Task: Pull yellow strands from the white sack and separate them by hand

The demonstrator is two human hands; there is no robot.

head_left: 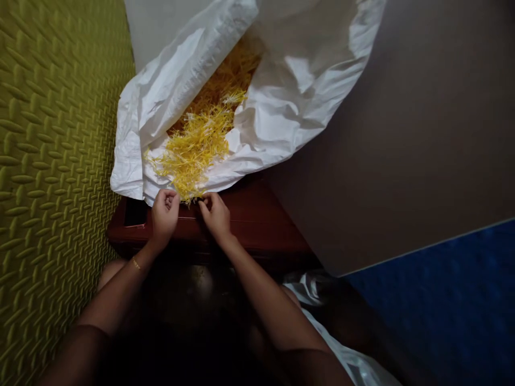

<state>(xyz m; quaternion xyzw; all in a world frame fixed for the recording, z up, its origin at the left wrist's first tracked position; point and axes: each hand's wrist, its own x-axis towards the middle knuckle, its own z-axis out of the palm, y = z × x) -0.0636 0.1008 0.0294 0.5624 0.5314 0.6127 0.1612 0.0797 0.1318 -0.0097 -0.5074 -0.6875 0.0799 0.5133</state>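
Observation:
A large white sack (289,102) lies open on a dark red wooden table (257,220), spilling a heap of thin yellow strands (197,147). My left hand (164,214) rests at the near edge of the heap, fingers curled in a pinch on something too small to make out. My right hand (216,214) sits beside it, fingers bent and pinched at the tips of the nearest strands. A thin gold bracelet (135,263) circles my left wrist.
A green embossed foam mat (52,161) covers the left side. A grey-brown board (410,134) stands on the right, with blue carpet (442,311) below it. A crumpled white bag (322,300) lies by my right arm.

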